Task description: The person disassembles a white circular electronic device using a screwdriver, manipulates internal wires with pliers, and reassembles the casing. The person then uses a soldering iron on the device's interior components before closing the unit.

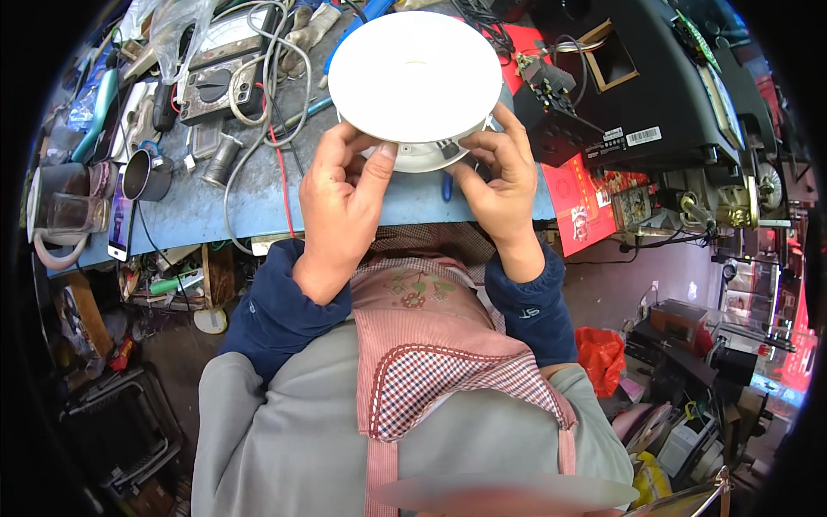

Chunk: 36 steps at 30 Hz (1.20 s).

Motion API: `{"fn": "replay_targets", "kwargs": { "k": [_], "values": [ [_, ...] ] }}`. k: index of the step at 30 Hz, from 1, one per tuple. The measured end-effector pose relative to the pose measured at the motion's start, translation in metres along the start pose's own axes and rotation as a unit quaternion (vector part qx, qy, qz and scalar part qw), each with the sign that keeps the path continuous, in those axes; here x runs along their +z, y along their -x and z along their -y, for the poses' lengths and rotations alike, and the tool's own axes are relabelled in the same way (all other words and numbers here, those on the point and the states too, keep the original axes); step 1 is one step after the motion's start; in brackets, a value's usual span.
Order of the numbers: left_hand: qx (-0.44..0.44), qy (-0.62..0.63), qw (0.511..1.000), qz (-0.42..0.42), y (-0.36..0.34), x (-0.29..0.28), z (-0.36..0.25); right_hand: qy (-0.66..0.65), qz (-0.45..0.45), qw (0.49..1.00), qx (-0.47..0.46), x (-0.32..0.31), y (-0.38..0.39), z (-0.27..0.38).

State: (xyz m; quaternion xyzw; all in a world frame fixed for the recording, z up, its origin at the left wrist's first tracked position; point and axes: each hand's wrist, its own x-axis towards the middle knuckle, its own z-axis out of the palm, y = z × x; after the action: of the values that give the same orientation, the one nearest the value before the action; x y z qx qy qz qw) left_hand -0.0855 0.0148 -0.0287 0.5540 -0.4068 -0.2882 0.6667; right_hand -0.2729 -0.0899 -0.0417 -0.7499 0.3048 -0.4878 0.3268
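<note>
A round lamp with a bright white disc-shaped cover [413, 82] and a silvery metal base under its near edge is held up over the front of the workbench. My left hand [349, 181] grips its near left side, thumb pressed at the rim and the other fingers curled under it. On the near right side, my right hand [500, 168] holds the same lamp, fingers along the edge and thumb below. Part of a blue tool handle [447, 186] shows under the lamp, beside my right thumb. The far underside of the lamp is hidden.
An analogue multimeter [215, 86] with grey cables lies left, near a metal cup [146, 177], a phone [121, 226] and a glass mug [65, 207]. A black speaker-like cabinet [655, 103] stands right, by a red paper sheet [575, 207]. The bench's blue front edge [267, 211] runs before me.
</note>
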Motion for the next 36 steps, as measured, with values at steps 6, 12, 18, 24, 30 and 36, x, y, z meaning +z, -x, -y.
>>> {"fn": "replay_targets", "kwargs": {
  "k": [6,12,18,24,30,36],
  "values": [
    [0.053,-0.012,0.998,-0.026,-0.003,-0.002,0.024,0.049,0.017,0.999,-0.016,-0.004,-0.002,-0.004],
    [0.04,-0.007,0.998,-0.043,0.004,-0.001,0.023,-0.032,0.014,0.999,-0.002,0.001,0.001,-0.003],
    [0.045,-0.016,0.998,-0.04,0.004,-0.006,0.022,-0.186,0.051,0.981,0.033,-0.008,0.0,-0.012],
    [0.044,0.041,0.996,-0.067,-0.002,-0.009,0.026,-0.049,0.107,0.993,-0.009,-0.013,-0.008,-0.003],
    [0.035,0.067,0.996,-0.045,-0.005,-0.014,0.023,-0.024,0.073,0.996,-0.033,-0.005,-0.012,0.003],
    [0.032,0.037,0.998,-0.03,-0.011,-0.019,0.029,-0.017,0.061,0.998,-0.03,0.0,-0.007,-0.002]
  ]
}}
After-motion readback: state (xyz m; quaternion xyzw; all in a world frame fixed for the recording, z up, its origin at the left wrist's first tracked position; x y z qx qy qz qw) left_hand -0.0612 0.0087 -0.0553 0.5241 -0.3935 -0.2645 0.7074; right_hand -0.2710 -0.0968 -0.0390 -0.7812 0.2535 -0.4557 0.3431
